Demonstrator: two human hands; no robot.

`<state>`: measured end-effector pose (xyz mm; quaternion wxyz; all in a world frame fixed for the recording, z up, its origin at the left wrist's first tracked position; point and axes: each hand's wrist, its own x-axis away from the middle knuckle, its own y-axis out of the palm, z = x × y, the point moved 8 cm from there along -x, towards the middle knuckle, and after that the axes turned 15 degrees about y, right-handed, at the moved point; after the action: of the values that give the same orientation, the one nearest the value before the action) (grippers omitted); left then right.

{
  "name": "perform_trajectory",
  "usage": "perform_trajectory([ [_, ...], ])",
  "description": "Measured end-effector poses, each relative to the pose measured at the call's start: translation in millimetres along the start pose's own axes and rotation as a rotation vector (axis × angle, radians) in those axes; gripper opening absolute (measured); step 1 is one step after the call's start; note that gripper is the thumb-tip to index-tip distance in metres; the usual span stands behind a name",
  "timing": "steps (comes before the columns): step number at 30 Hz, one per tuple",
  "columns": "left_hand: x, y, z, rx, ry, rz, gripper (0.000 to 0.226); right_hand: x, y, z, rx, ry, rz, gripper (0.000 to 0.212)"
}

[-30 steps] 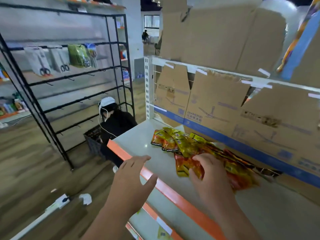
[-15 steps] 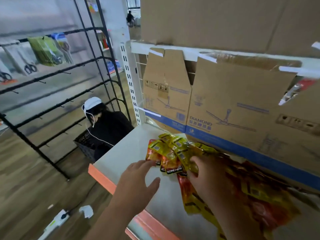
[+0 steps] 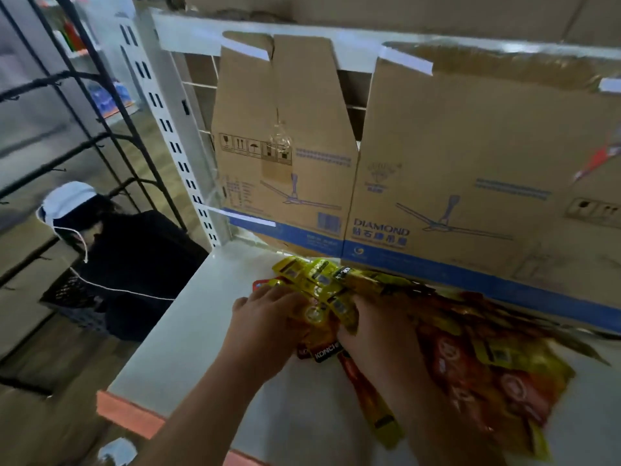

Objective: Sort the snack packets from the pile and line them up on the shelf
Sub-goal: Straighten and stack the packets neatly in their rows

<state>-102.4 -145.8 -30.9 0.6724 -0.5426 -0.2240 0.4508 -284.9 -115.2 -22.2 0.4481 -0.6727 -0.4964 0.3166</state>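
The packets point(image 3: 477, 361) lie in a loose, overlapping pile on the white shelf point(image 3: 188, 331), from its middle out to the right and close against the boxes point(image 3: 470, 169) at the back. They are flat, glossy foil pouches. Those at the left end are yellow; those to the right are mostly red and orange with yellow edges. Motion blur hides most of the print.

The left hand point(image 3: 265, 327) rests at the left end of the pile, its fingers stretched out side by side against the yellow packets. The right hand point(image 3: 376, 334) is just beside it, its fingers curled round a fan of yellow packets.

Legible writing:
- A black band on a packet between the two hands reads "KONCH", the rest being covered.
- One box reads "DIAMOND" in blue, beneath a line drawing of a ceiling fan; the characters under it cannot be read.
- The left box carries a row of handling symbols.

The shelf has an orange front strip. Left of it, a person point(image 3: 134, 260) in dark clothing crouches by a dark basket point(image 3: 67, 297) and a black rack point(image 3: 100, 105).
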Motion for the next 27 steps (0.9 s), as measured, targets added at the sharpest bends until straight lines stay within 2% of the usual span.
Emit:
perform_trajectory([
  [4, -10, -7, -13, 0.041, 0.127, 0.07, 0.029, 2, -13, 0, -0.08, 0.1, 0.134, 0.016],
  [6, -12, -22, -13, 0.101, 0.185, 0.157, 0.028, 4, -23, -2, -0.145, 0.152, 0.183, 0.02],
  [8, -11, -35, -19, 0.235, 0.138, 0.21, 0.017, 8, -28, -1, -0.232, 0.213, 0.212, 0.028],
  [10, -11, -33, -28, 0.358, 0.066, 0.153, 0.009, 14, -30, -2, -0.264, 0.269, 0.233, 0.024],
  [12, -12, -20, -34, 0.323, 0.009, 0.005, 0.032, 21, -22, 0, -0.181, 0.317, 0.193, 0.009],
  [14, -7, -8, -33, 0.214, 0.055, -0.088, 0.048, 27, -9, 2, -0.031, 0.386, 0.121, 0.023],
  [17, 2, 1, -27, 0.168, 0.184, -0.074, 0.053, 35, 4, 1, 0.007, 0.41, 0.088, 0.037],
  [21, 8, 3, -27, 0.15, 0.239, -0.002, 0.063, 38, 17, 3, 0.063, 0.44, 0.035, 0.054],
  [24, 10, 4, -30, 0.168, 0.229, 0.001, 0.065, 42, 15, -1, 0.088, 0.425, 0.014, 0.053],
  [27, 13, 6, -34, 0.224, 0.208, 0.011, 0.065, 47, 10, -8, 0.127, 0.32, -0.027, 0.054],
])
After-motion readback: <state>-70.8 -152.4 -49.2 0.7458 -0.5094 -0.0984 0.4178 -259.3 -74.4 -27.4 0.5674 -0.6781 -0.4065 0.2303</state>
